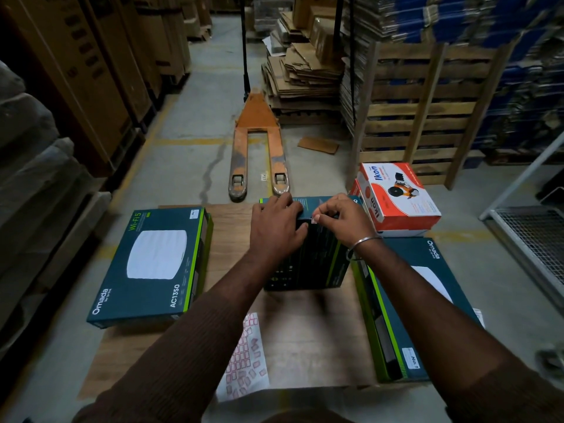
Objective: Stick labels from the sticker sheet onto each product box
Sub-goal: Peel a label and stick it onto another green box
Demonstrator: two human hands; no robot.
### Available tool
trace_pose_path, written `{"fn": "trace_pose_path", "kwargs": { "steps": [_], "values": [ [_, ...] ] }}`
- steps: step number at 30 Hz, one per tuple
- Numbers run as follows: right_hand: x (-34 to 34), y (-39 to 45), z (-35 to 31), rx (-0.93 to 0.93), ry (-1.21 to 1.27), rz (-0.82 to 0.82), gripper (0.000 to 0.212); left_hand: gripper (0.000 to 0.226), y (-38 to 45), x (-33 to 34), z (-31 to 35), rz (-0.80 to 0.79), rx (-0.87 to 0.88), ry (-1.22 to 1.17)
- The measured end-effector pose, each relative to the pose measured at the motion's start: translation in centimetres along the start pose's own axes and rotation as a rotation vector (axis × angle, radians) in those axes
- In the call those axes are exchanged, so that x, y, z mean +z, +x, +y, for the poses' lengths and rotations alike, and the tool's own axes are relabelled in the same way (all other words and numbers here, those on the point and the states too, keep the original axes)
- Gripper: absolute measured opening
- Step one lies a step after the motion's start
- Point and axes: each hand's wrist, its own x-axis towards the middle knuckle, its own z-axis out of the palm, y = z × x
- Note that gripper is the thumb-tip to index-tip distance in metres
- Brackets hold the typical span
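Left hand [276, 222]: lies flat on the upper edge of the middle box [308, 254], fingers spread and mostly straight, steadying it.
Right hand [341, 218]: thumb and forefinger pinch a small label [314, 220] right at the top edge of the middle box; a metal bangle [363, 242] sits on the wrist.
Middle box: dark, green-trimmed, standing on edge at the centre of the counter [314, 331] — its printed back faces the person.
Sticker sheet [244, 358]: lies on the counter near the person, between the forearms, with rows of small red-bordered labels, some of them askew.
Left box [152, 267]: flat on the counter's left side, teal, printed "Omada" and "AC1350", a white label at its far corner.
Right box [406, 309]: flat on the right side, partly under the right forearm, a white label near its close end.
Orange and white box [396, 196]: stands just beyond the right box, printed "Ikon".
Floor beyond: an orange pallet jack [258, 148] — stacked flat cardboard [302, 71] and wooden pallets [418, 117] to its right.
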Motion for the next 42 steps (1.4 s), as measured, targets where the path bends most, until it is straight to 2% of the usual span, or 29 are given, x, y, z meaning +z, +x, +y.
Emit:
{"fn": "trace_pose_path", "kwargs": {
  "steps": [13,42],
  "values": [
    [0.3,0.4,0.2,-0.017,-0.027,0.034,0.020,0.049,0.7,0.7,-0.1,0.030,-0.009,0.017],
    [-0.4,0.1,0.2,-0.028,-0.002,-0.003,0.010,0.045,0.7,1.5,0.4,0.084,-0.054,-0.014]
  ]
}}
